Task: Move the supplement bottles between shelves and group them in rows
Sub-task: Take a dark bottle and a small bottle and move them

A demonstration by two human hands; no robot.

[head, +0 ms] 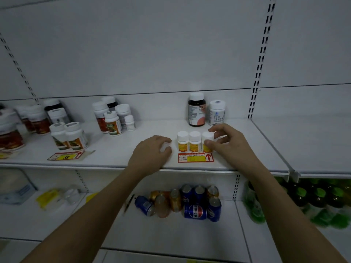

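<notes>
While the right hand [226,141] curls thumb and fingers round the white cap of the rightmost of three small bottles [194,141], the left hand [152,150] lies knuckles-up just beside the row, its fingers bent over something pale; it may be a fourth cap, but the blur makes it hard to tell. The three stand upright and touching near the front edge of the smooth white metal shelf [114,149], each a squat cylinder with a ribbed-looking white lid and a glossy yellow label. A red-and-yellow price tag [195,157] lies flat before them. Behind stand a dark amber bottle [197,110] and a white bottle [217,112], side by side. Further left, more round bottles cluster loosely, with a second tag [66,155] lying askew. On the shelf below, shiny blue and orange cans [182,203] lie heaped, green bottles [322,198] to their right.
</notes>
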